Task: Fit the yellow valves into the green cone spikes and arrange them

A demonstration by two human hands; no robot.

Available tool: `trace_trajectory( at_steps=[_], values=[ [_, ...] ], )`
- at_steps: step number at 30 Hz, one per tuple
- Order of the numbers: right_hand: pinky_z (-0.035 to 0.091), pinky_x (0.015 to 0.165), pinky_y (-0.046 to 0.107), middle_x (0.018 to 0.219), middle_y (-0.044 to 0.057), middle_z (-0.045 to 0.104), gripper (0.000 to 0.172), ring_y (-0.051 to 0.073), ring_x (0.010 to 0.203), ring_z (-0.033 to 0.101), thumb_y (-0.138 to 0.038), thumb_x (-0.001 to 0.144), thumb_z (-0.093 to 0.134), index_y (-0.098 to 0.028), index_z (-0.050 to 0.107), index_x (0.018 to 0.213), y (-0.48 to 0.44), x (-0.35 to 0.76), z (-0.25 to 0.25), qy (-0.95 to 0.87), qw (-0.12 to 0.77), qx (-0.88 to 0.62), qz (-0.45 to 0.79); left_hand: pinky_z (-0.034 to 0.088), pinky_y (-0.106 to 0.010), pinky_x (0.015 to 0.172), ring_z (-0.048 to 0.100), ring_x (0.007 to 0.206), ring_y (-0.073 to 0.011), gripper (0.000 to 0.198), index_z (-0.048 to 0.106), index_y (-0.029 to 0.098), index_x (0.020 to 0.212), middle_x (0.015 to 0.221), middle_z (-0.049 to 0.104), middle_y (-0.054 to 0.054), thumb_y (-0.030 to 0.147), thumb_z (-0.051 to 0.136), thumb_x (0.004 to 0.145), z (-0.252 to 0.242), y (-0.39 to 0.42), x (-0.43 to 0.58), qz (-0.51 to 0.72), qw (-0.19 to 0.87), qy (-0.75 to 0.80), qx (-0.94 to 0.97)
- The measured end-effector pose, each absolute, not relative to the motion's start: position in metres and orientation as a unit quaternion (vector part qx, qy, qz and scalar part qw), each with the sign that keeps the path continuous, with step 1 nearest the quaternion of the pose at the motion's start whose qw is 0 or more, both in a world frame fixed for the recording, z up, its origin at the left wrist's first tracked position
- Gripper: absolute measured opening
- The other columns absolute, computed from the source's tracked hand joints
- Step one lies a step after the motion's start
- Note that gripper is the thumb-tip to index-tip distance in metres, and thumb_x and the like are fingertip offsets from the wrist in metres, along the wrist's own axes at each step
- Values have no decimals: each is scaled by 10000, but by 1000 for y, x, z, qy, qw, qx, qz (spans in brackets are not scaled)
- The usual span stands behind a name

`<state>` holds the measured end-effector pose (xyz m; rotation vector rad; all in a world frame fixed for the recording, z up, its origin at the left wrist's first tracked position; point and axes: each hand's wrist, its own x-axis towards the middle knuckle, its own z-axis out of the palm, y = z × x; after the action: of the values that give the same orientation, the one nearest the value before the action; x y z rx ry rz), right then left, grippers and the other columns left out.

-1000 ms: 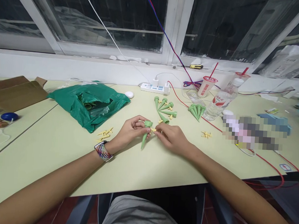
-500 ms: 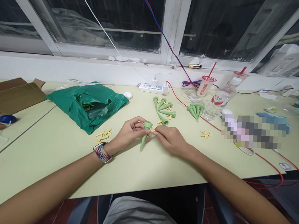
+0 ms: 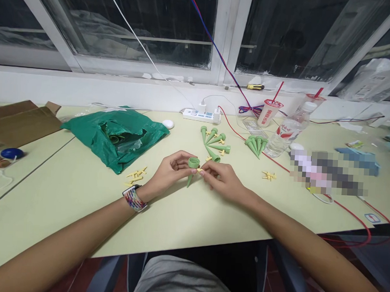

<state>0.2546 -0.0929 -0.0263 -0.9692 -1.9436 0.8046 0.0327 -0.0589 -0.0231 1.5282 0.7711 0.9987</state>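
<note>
Nearest us, grey cloth (image 3: 181,280) covers our lap, just below the edge of the pale green surface (image 3: 63,217). Our left hand (image 3: 170,171), with a multicoloured watch strap (image 3: 134,200) at its wrist, has a narrow grip on a green cone (image 3: 191,172). The cone is at the middle of the frame, slightly tilted, with its wide cup end up and its point down. Our right hand (image 3: 222,180) pinches a yellow peg (image 3: 199,169) in a narrow grip, right at the upper side of the cone. The fingers crowd that spot, so we can't quite tell whether peg and cone are joined or only touching.

Left of our left hand lie loose yellow pegs (image 3: 135,176), and well off to the right lies a cluster of yellow pegs (image 3: 269,176). Just beyond our hands, a fan of green cones (image 3: 214,142) lies on the surface, with a tight bunch of green cones (image 3: 255,145) beside it to the right. Toward the upper left, a crumpled green plastic bag (image 3: 113,137) sits open, and a flattened cardboard box (image 3: 19,121) lies at the left edge near a blue round lid (image 3: 11,153). A blurred patch (image 3: 327,172) covers part of the right side. Farther back stand a white power strip (image 3: 201,116), a plastic water bottle (image 3: 285,131) and a paper cup with a red straw (image 3: 268,113). Beyond them, a screwdriver (image 3: 255,86) rests on the sill of the dark window (image 3: 285,37).
</note>
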Motion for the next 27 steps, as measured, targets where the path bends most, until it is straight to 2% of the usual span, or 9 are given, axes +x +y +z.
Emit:
trace_trajectory(
  at_steps=[4, 8, 12, 17, 20, 24, 27],
  values=[
    [464, 601, 262, 770, 5, 647, 183, 125, 618, 570, -367, 1026, 602, -209, 657, 951, -93, 254, -28, -775, 438, -374, 258, 565, -332, 879, 698, 980, -215, 385, 760, 208, 1115, 1072, 754, -80, 314, 904, 774, -20, -58, 32, 444, 497, 330, 668],
    [484, 618, 270, 844, 28, 692, 145, 135, 656, 602, -349, 1023, 609, -213, 656, 1013, -91, 256, -33, -782, 456, -373, 202, 548, -330, 846, 674, 907, -203, 360, 793, 217, 1124, 997, 748, -67, 351, 881, 802, -21, -57, 29, 446, 462, 349, 683],
    [462, 602, 262, 880, 33, 723, 112, 118, 623, 590, -305, 1026, 600, -203, 645, 1041, -90, 258, -36, -808, 436, -376, 123, 551, -319, 798, 680, 825, -194, 315, 794, 225, 1156, 913, 748, -57, 374, 809, 879, -21, -58, 27, 427, 472, 356, 684],
    [406, 582, 241, 887, 13, 743, 75, 101, 632, 610, -250, 1024, 596, -196, 647, 1039, -89, 254, -42, -826, 404, -389, 50, 569, -361, 915, 716, 1041, -256, 286, 809, 216, 1113, 1147, 781, -97, 431, 682, 974, -12, -63, 31, 427, 458, 361, 691],
    [400, 608, 243, 920, 21, 752, 110, 119, 713, 655, -278, 1038, 602, -194, 662, 1077, -88, 250, -45, -838, 365, -405, 35, 563, -359, 916, 708, 1073, -262, 326, 803, 218, 1163, 1183, 782, -93, 452, 689, 967, -12, -64, 33, 413, 427, 369, 714],
    [405, 641, 255, 961, 38, 749, 141, 151, 831, 685, -263, 1040, 584, -201, 680, 1122, -89, 248, -43, -856, 317, -407, 26, 550, -313, 763, 707, 898, -215, 360, 788, 228, 1213, 1175, 783, -79, 457, 710, 948, -19, -63, 35, 400, 381, 400, 731],
    [394, 632, 259, 962, 39, 740, 152, 134, 760, 653, -239, 1041, 546, -193, 687, 1075, -92, 249, -39, -852, 315, -418, 27, 512, -295, 668, 631, 703, -152, 379, 748, 239, 1271, 1180, 776, -55, 428, 704, 946, -21, -62, 34, 421, 297, 456, 726]
  ],
)
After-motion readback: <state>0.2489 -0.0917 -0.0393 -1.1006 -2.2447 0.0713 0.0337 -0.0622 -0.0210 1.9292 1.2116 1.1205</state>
